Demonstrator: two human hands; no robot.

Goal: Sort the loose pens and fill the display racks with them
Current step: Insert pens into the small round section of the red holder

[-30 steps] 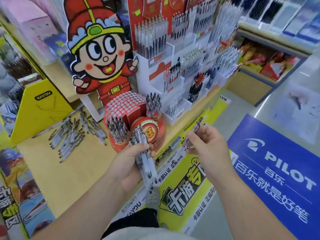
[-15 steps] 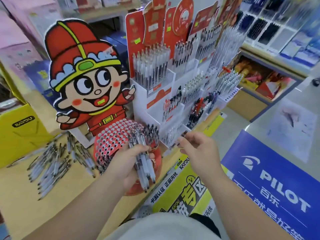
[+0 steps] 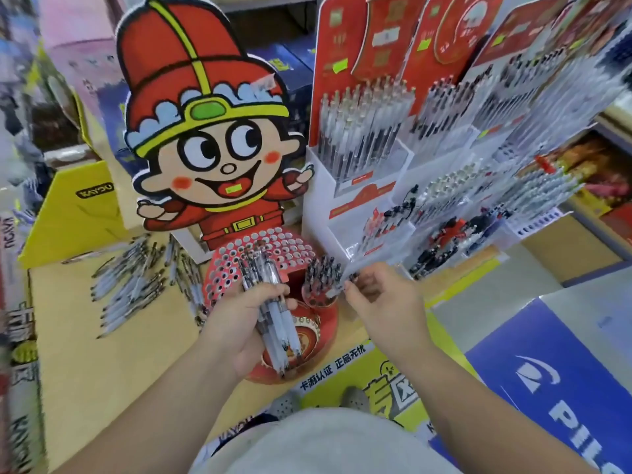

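Left grip (image 3: 246, 323) clasps slim clear pens (image 3: 275, 304); right grip (image 3: 383, 299) pinches another pen (image 3: 351, 277).

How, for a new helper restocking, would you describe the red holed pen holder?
Find the cartoon cutout in the red hat. At its feet stands the red round holder. Unlike the white tiered racks beside it, its top is dotted with holes.

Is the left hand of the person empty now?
No, the left hand grips a bundle of pens in its curled fingers.

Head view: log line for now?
left hand holds pen bundle | right hand pinches one pen | at red rack | loose pens on counter
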